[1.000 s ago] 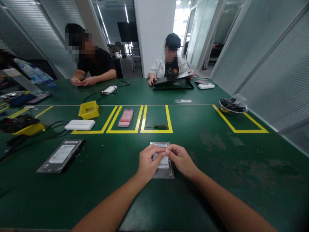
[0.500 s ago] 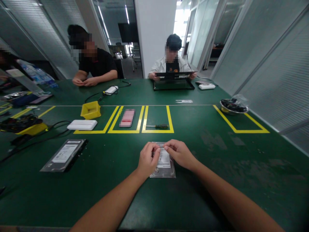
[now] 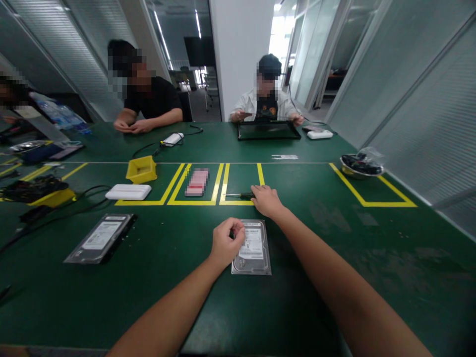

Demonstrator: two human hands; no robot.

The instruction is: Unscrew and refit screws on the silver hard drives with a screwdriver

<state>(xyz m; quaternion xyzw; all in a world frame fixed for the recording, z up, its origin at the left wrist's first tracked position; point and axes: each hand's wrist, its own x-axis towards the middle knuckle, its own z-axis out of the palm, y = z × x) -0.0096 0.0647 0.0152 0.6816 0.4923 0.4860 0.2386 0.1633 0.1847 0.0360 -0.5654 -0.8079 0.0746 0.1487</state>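
Note:
A silver hard drive [image 3: 254, 248] with a white label lies flat on the green table in front of me. My left hand [image 3: 227, 242] rests over its left edge, thumb and fingers pinched together; whatever they hold, if anything, is too small to make out. Farther forward, my right hand [image 3: 266, 200] has its fingers closed on the handle of a screwdriver [image 3: 243, 195]. That screwdriver lies within a yellow-taped box, its thin shaft pointing left and most of the handle's right end covered by my fingers.
Left of me lies another hard drive [image 3: 99, 238]. Beyond it are a white power bank [image 3: 128, 192], a yellow bin [image 3: 142, 169] and a pink pixelated item [image 3: 197, 182]. A metal bowl [image 3: 361, 166] of dark parts stands at right. Two people sit opposite, one holding a black frame [image 3: 269, 130].
My right hand has moved from above the hard drive forward to the screwdriver and taken its handle. My left hand has stayed at the drive. The person opposite has lowered a dark panel.

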